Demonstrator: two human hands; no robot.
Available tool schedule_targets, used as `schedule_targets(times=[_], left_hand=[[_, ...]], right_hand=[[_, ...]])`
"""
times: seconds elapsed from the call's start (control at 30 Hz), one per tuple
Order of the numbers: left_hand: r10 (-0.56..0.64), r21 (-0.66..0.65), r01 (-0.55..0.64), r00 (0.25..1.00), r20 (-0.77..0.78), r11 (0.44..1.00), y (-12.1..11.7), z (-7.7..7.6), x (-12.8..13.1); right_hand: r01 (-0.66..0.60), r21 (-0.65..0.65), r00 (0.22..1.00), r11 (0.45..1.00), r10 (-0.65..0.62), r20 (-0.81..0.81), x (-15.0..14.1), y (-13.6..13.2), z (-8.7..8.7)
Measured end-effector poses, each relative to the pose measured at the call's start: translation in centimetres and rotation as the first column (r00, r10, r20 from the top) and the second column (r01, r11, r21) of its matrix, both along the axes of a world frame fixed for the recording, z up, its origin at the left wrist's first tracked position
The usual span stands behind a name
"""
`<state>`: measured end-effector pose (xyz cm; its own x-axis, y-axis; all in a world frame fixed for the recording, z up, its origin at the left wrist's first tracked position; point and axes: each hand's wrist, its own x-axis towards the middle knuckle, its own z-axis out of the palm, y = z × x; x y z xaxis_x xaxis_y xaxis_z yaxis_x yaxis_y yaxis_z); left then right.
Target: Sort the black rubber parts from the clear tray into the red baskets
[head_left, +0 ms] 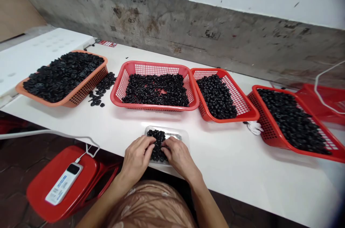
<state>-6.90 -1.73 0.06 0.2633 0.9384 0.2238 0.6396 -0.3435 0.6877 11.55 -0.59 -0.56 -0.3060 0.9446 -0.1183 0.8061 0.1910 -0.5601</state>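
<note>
A small clear plastic tray [176, 131] sits near the front edge of the white table. Small round black parts [157, 155] fill its left side, and some tiny silvery pieces [177, 136] lie at its back right. My left hand [137, 155] reaches over the tray's left side, thumb and forefinger pinched together at the black parts. From the right comes my right hand [178, 154], its thumb and fingers also drawn together just above them. Whatever sits between the fingertips of either hand is too small and too covered to make out.
Behind the tray stand a red basket [155, 105] and a second red basket [244, 115], both with black parts. An orange basket [88, 83] is at left, beside spilled black pieces [101, 89]. Another red basket [269, 129] stands right. A power bank [64, 183] lies on a red stool [40, 192].
</note>
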Motion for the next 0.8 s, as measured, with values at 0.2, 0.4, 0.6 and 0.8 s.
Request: schedule_targets(times=[0.2, 0.4, 0.6, 0.8], left_hand=[[-0.07, 0.046, 0.073, 0.996, -0.057, 0.996, 0.4, 0.4, 0.5], [-0.157, -0.065, 0.145, 0.951, -0.268, 0.987, 0.6, 2.5, -0.5], [-0.285, -0.111, 0.27, 0.79, -0.542, 0.957, 1.6, 1.3, 1.2], [-0.293, -0.134, 0.265, 0.771, -0.565, 0.955, 1.6, 0.9, 1.5]], right_hand=[[0.021, 0.027, 1.0, 0.999, -0.021, -0.016, 0.2, -0.1, -0.2], [0.096, 0.122, 0.989, 0.988, -0.081, -0.122, 1.6, 0.5, 0.5], [0.084, 0.162, 0.993, 0.983, -0.096, 0.065, 3.9, 1.4, 1.5], [-0.141, 0.168, 0.928, 0.976, 0.071, 0.366, 3.8, 1.5, 1.4]])
